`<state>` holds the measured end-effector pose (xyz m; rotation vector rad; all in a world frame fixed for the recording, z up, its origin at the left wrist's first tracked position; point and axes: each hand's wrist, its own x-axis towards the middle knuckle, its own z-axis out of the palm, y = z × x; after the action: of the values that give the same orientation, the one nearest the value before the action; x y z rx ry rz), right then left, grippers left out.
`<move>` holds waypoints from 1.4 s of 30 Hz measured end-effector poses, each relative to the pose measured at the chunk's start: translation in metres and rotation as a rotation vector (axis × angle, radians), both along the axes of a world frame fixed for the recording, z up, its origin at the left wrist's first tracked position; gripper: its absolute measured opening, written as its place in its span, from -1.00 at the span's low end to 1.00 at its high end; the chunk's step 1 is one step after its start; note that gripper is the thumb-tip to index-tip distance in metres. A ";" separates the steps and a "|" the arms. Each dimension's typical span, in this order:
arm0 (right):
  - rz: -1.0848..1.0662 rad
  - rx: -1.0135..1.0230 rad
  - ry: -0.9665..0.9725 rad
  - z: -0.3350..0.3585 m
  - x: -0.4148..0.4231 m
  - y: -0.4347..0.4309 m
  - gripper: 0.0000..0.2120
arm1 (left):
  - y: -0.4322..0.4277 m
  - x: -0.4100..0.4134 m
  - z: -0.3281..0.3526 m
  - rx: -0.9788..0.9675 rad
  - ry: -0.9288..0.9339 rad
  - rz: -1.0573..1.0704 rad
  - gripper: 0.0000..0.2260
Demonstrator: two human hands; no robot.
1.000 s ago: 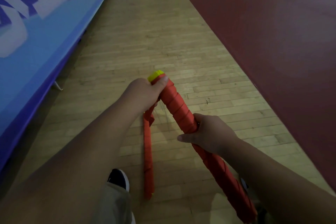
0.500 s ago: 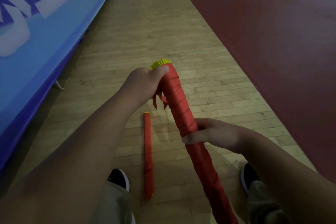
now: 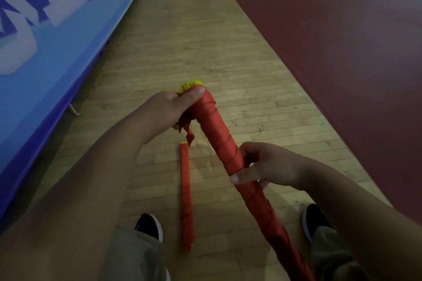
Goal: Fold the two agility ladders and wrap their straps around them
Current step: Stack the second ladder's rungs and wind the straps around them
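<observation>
The held agility ladder (image 3: 218,132), folded into a long bundle and spiralled in its red strap, slants through the air with its long axis running from far-left to near-right. Its far end, where the yellow rung ends (image 3: 191,85) fan out, is raised, and the near end drops out of view at the bottom edge beside the right leg. A short loose strap tail (image 3: 188,136) dangles below the far end. The left hand (image 3: 164,112) grips that far end, thumb laid across the wrap just under the yellow tips and fingers curled beneath. The right hand (image 3: 268,166) clasps the bundle at mid-length, thumb over the front and fingers round the back. Both forearms reach in from the bottom corners. The second ladder (image 3: 186,194), also strap-wrapped, lies flat on the wooden floor (image 3: 182,52), pointing almost straight away from the person, between the two black shoes (image 3: 149,227). A blue banner (image 3: 45,57) runs along the left, and a dark red surface (image 3: 342,52) lies to the right.
</observation>
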<state>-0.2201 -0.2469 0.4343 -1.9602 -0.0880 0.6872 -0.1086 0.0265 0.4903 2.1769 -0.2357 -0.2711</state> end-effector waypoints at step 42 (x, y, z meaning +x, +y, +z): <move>-0.091 -0.087 -0.114 -0.007 0.007 0.013 -0.59 | -0.015 -0.003 0.006 -0.378 0.067 0.017 -0.60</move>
<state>-0.2133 -0.2338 0.4278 -2.0731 -0.0389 0.5278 -0.1113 0.0119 0.4959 1.7926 -0.2113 -0.2659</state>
